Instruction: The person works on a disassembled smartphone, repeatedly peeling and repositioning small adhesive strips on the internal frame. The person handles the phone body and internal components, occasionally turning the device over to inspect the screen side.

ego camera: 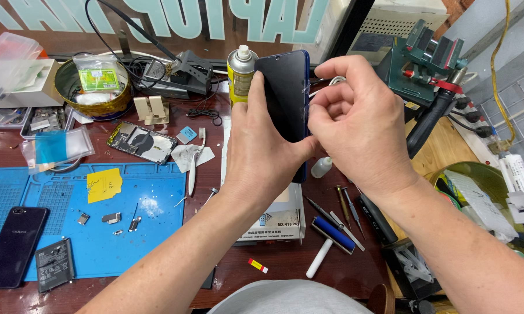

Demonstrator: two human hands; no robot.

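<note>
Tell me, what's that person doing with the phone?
A person at a cluttered repair bench holds a dark blue phone upright in the left hand. The right hand pinches at the phone's right edge, fingers curled. Below lies a blue work mat with small metal parts, a battery and another phone. A spray can stands behind.

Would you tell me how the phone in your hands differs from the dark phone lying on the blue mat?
The held phone stands upright in the air, gripped by the left hand with the right hand at its edge; the mat phone lies flat and untouched on the blue mat. The held phone shows its screen; the mat phone shows its back. Both are dark and glossy.
</note>
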